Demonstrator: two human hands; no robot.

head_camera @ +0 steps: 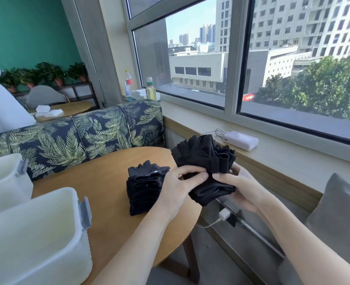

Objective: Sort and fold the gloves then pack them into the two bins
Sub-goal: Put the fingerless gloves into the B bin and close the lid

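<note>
The near bin (36, 239) is cut off by the left and bottom edges, and the far bin (3, 182) by the left edge. The near part of the stack of gloves (143, 192) is hidden behind the left hand (178, 190), so no count can be made. The bottle (128, 82) label is too small to be read.

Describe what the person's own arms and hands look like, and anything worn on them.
Both forearms are bare as far as the frame shows, with no sleeve in view. The left hand and right hand wear no gloves, and no rings, watch or bracelet are visible. The nails are short and unpainted.
</note>
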